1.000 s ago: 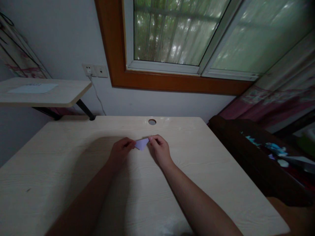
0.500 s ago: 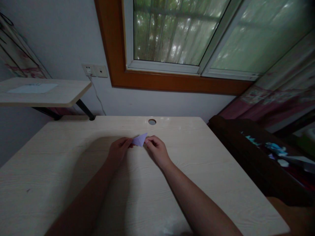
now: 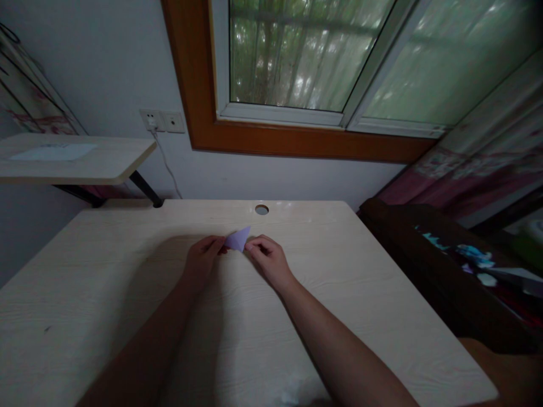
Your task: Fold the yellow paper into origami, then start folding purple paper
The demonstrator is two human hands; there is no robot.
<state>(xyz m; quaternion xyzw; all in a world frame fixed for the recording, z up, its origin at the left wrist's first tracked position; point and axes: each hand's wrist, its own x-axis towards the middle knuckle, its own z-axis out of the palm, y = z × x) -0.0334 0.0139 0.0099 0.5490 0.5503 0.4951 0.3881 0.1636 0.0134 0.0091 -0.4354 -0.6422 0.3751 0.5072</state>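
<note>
A small piece of folded purple paper (image 3: 238, 239), with pointed corners, is held above the pale wooden desk (image 3: 297, 316). My left hand (image 3: 204, 255) pinches its left corner between thumb and fingers. At the paper's lower right edge, the thumb and index finger of my right hand (image 3: 270, 258) are closed together on it. The fingertips cover part of that edge, so the exact grip there is hard to see. One tip of the paper points up and right, free of both hands.
A round cable hole (image 3: 262, 210) lies just beyond the hands. At the left, a raised shelf (image 3: 127, 148) on dark legs carries a white sheet (image 3: 53, 151). Right of the desk stands a dark wooden cabinet (image 3: 407, 265) with small blue and white items on it.
The paper has shifted slightly left and tilted a little. My right fingertips have moved left along with it, while my left hand keeps its pinch.
</note>
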